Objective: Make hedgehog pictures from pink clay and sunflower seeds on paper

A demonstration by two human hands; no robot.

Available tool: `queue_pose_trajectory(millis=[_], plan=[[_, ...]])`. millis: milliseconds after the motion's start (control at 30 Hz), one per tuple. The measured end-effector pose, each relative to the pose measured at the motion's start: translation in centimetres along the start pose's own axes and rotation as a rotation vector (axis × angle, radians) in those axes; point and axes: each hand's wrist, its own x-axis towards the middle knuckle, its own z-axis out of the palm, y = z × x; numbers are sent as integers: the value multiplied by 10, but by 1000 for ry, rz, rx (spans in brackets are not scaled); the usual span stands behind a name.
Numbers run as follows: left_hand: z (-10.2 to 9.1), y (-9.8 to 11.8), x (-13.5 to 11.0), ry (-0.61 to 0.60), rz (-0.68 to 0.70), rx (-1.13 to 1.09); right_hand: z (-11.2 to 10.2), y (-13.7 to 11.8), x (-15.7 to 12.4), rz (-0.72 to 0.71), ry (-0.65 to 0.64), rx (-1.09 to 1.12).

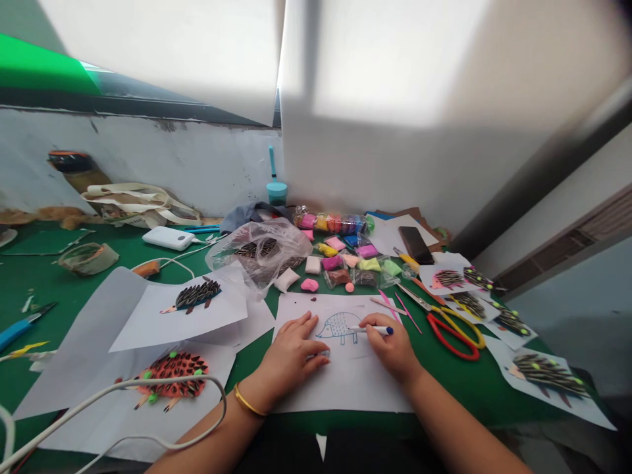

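A white sheet (345, 375) lies on the green table in front of me, with a blue outline drawing of a hedgehog (340, 326) on it. My left hand (291, 352) rests flat on the sheet to the left of the drawing, fingers stretched out, a gold bangle on the wrist. My right hand (392, 345) is closed round a white marker with a blue cap (376, 330), its tip at the drawing's right side.
Scissors with red and yellow handles (451, 329) lie right of the sheet. Packets of coloured clay (345, 253) and a plastic bag of seeds (261, 253) sit behind it. Finished seed hedgehogs (172, 378) lie on papers left and right. A white cable (148, 388) crosses the near left.
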Motion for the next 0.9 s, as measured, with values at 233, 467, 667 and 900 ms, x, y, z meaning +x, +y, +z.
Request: queue_pose_trajectory(millis=[233,467,667,900], plan=[[-1,0,1,-26,-5,7,0,-2,0,-4,-19,-16],[0,-1,0,-15,5,5,-2,-4,0,-18,-1,11],[1,-1,1,-7,-5,11,-2,-7,1,-11,-22,4],[0,1,1,-4,-6,9,-3,-7,0,-44,-27,19]])
